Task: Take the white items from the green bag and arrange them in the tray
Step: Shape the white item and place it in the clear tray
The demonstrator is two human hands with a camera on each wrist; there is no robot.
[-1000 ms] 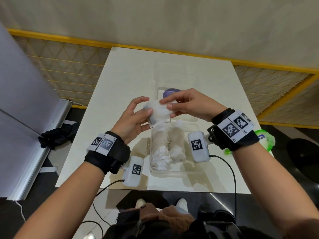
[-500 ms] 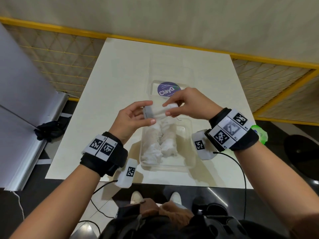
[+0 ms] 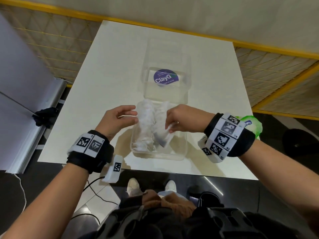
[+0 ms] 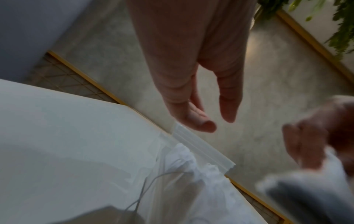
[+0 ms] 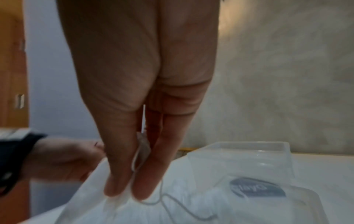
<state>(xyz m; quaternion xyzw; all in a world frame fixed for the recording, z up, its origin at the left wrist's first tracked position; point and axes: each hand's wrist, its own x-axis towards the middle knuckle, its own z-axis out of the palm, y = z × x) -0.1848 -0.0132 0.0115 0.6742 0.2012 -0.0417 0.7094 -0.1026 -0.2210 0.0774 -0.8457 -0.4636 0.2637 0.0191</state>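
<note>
White square table (image 3: 110,69) beside a yellow-framed mesh fence, seen from above. Clear plastic tray (image 3: 181,152) near the front edge, hinged lid open behind, two rolled white cloth items (image 3: 146,125) lying side by side inside. Right hand (image 3: 183,118) pinching a third white cloth item (image 3: 164,137) over the tray's right half. Left hand (image 3: 119,118) relaxed and spread, holding nothing, just beside the rolls. Green bag (image 3: 253,123) at the table's right edge. Likely risk: loose threads snagging fingers, dragging the roll askew on release.
</note>
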